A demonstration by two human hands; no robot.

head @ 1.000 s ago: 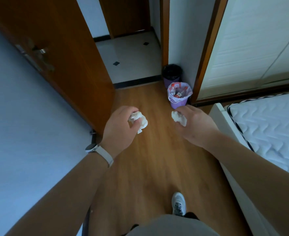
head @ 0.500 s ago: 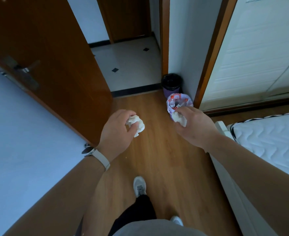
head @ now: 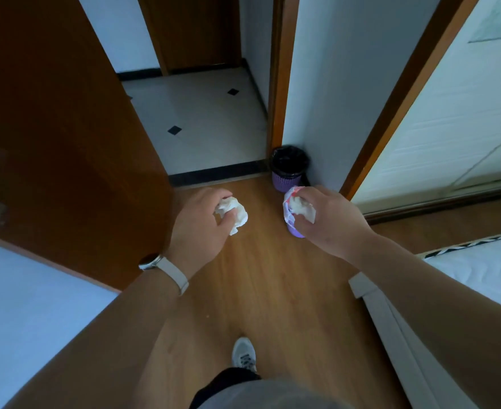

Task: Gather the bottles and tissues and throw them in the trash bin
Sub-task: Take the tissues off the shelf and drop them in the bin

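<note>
I see the wooden floor (head: 272,276) filling the middle of my view, with the open brown door (head: 60,128) on the left and white tiles (head: 202,119) past the black threshold. On the right runs the edge of a bed with a white quilted mattress (head: 485,278), and behind it a pale sliding panel (head: 455,113) in a brown frame.

Against the wall by the doorway stands a purple basket bin with a black liner (head: 290,168). Just in front of it is a second purple bin with a white and pink bag (head: 289,214), mostly hidden behind my right hand; I cannot make out its contents.

My left hand (head: 200,228), with a white-strapped watch (head: 166,268) on the wrist, is clenched around a crumpled white tissue (head: 234,215), held out over the floor, apart from both bins. My right hand (head: 328,219) pinches another crumpled tissue (head: 302,208) in its fingertips, right at the rim of the nearer bin in this view.

Below, one white sneaker (head: 244,354) rests on the floor.
</note>
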